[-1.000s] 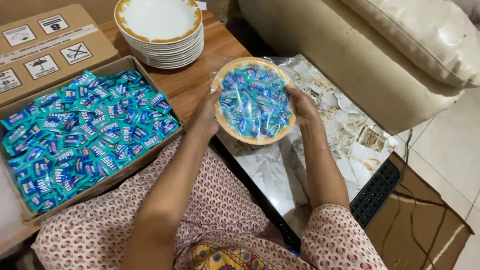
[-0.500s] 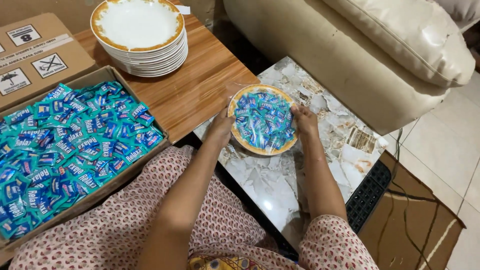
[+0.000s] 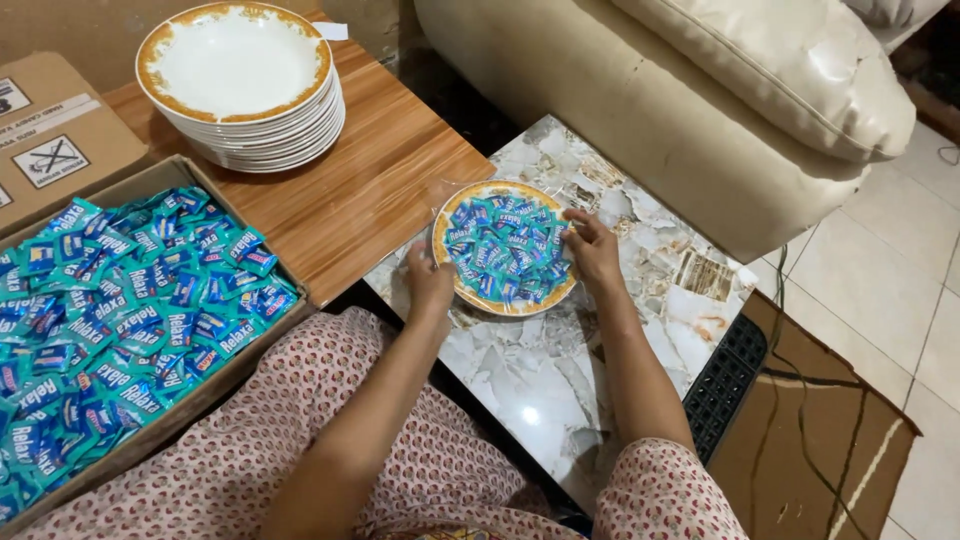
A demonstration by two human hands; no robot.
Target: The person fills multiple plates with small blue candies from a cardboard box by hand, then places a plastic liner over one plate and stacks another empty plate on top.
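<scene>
Lowered since a second ago, the candy-filled plate [image 3: 505, 247] now rests on the marble counter [image 3: 540, 370], left hand [image 3: 428, 280] and right hand [image 3: 592, 246] gripping its rim.

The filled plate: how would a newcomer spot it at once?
Start at the marble-patterned table beside the cream sofa. On it sits the gold-rimmed plate, between both hands, left hand and right hand. Unlike the empty stacked plates, it holds blue sachets under clear wrap.

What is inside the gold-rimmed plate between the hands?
The plate holds blue and teal candy sachets under clear wrap; they cover its centre, so anything beneath is hidden.
</scene>
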